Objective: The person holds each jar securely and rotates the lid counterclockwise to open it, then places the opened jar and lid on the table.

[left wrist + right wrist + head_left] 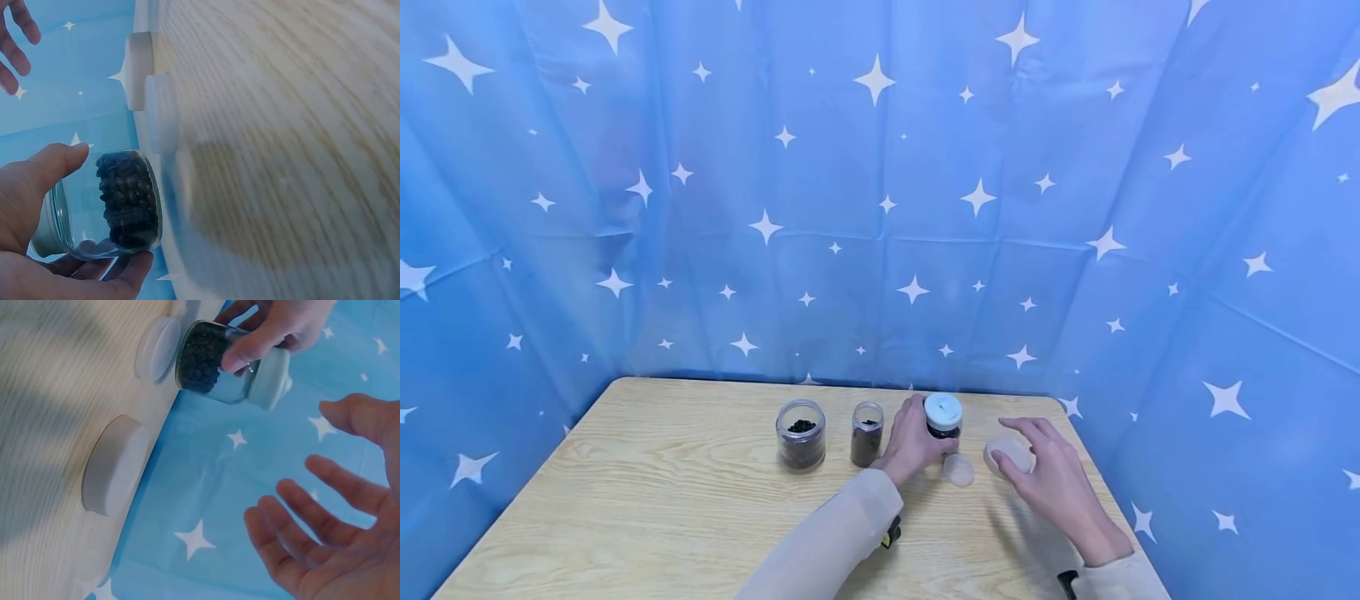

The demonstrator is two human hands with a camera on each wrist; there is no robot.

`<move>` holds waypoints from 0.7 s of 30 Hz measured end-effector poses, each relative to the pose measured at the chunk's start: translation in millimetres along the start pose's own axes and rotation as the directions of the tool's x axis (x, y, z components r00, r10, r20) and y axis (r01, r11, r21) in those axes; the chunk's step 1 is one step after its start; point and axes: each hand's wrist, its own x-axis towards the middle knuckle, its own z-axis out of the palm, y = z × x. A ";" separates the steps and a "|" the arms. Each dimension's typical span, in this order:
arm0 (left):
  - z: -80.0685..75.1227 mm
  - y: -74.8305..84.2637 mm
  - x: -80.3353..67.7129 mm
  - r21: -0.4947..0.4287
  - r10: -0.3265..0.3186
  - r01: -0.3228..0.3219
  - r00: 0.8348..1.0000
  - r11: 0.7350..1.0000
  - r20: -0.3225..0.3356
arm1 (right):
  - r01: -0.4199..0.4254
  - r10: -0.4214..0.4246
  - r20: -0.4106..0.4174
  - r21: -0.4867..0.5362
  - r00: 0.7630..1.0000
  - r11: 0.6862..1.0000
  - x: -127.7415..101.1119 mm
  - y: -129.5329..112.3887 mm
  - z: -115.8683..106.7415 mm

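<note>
Three jars stand in a row near the far edge of the wooden table [662, 492]. The left hand [912, 446] grips the rightmost one, the capped jar [943, 417], fingers and thumb curled round its glass body; it stands upright, long axis vertical, with dark beans inside and a white cap on top. The wide jar [801, 433] and the narrow jar [867, 433] stand uncapped just left of that hand, apart from each other.

The right hand [1045, 475] hovers with fingers spread and relaxed, holding nothing, directly over the large lid [1009, 454], which lies flat on the table to the right of the capped jar. The small lid [958, 469] lies flat between the two hands, just beside the capped jar's base and nearer the left hand.

The head view does not show whether the right fingertips touch the large lid; the right wrist view shows a clear gap. The capped jar's base is hidden by the left hand. Both wrist views are blurred along the tabletop.
</note>
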 end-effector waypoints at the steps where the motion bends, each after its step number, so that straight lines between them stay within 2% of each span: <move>1: -1.4 0.6 -1.1 -0.001 0.008 -0.008 1.000 1.000 0.000 | 0.004 -0.004 -0.005 0.003 1.000 1.000 0.5 -0.6 0.1; 11: -24.0 11.3 -21.7 0.005 0.103 -0.103 0.994 0.995 0.026 | 0.045 -0.045 -0.015 0.036 0.999 0.998 8.8 -11.1 -0.3; 21: -42.5 16.1 -42.7 0.087 0.184 -0.186 0.982 0.979 0.036 | 0.093 -0.093 -0.008 0.097 0.996 0.991 18.4 -32.4 2.4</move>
